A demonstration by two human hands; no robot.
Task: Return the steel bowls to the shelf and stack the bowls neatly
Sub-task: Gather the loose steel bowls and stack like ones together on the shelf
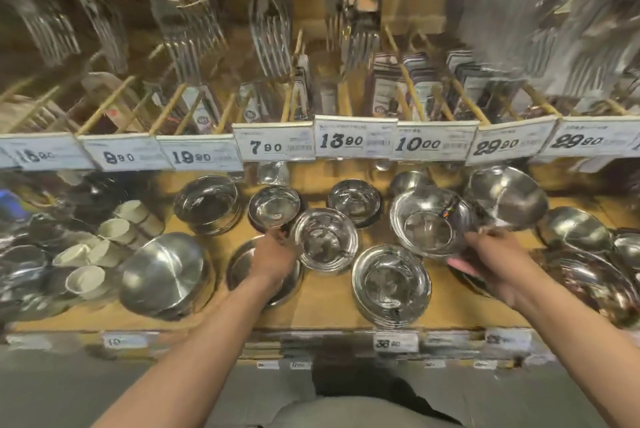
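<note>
Left hand (pixel 273 263) grips small steel bowl (pixel 325 239) by its rim, mouth up, tilted toward camera, above wooden shelf (pixel 322 303). Right hand (pixel 491 263) clamps larger bowl (pixel 431 221), mouth up, probably lifted. Bowl stack (pixel 391 285) sits between, near. More bowls behind, under price tags (pixel 355 140).

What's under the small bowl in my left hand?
Beneath the small bowl held by the left hand lies the bare wooden shelf. A wider steel dish sits under the hand itself. The bowl hides the shelf patch directly below it.
</note>
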